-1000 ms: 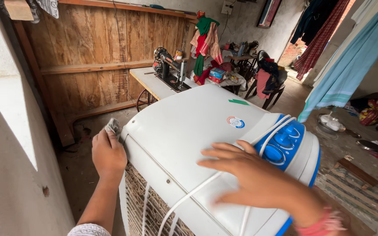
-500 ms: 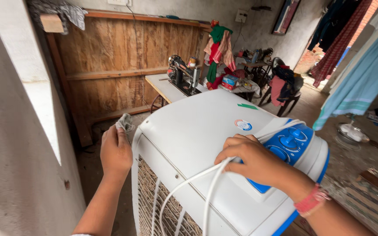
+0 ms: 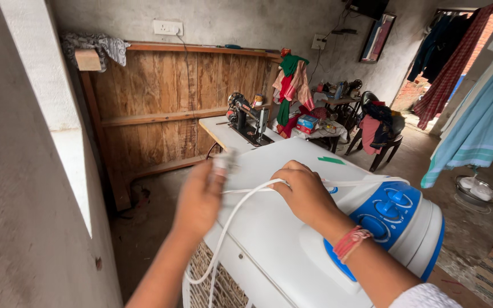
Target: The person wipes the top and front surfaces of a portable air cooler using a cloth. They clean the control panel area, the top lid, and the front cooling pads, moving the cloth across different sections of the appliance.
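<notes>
One white air cooler [image 3: 292, 228], lower centre, with one blue control panel [image 3: 392, 214] at 3 o'clock carrying two knobs. One white cord [image 3: 229, 222] loops from the cooler top down its front. One right hand [image 3: 306, 194] rests on the top, fingers curled over the cord. One left hand [image 3: 201, 199], blurred, at 9 o'clock, pinches the cord's plug [image 3: 223, 161]. One sewing machine [image 3: 247, 117] at 12 o'clock; one wall socket [image 3: 168, 27] at 11 o'clock.

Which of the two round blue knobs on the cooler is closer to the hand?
The lower knob, right beside the right hand's wrist; the other knob sits farther up the blue panel.
</notes>
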